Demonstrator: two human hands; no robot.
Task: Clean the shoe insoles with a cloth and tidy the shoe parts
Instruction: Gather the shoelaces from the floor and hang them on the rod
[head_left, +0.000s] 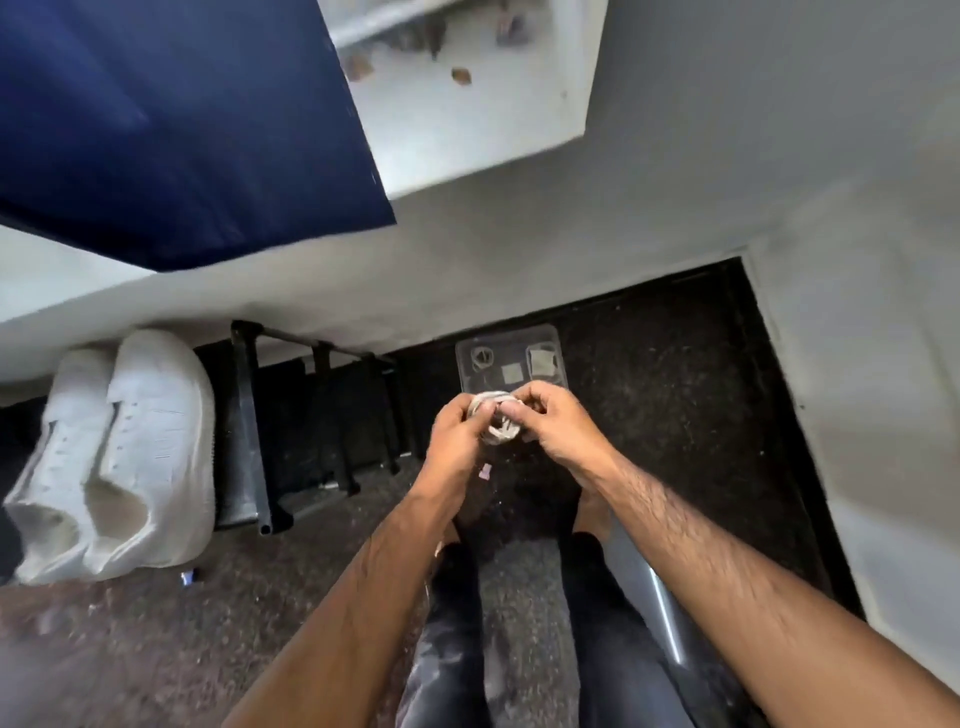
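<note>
My left hand (460, 426) and my right hand (553, 423) meet in the middle of the view, both gripping a small white bundle (497, 418) that looks like a coiled shoelace. Fingers of both hands curl round it. Just beyond my hands a clear plastic tray (550, 335) lies on the dark floor, holding another coil and two pale squares. A pair of white shoes (119, 457) lies at the left, with no laces in the eyelets. No insoles or cloth show clearly.
A black metal rack (311, 421) stands between the shoes and my hands. A white wall and ledge (467, 130) rise behind, with a blue sheet (182, 119) at the upper left. My legs in dark trousers (452, 649) are below. Small scraps dot the floor.
</note>
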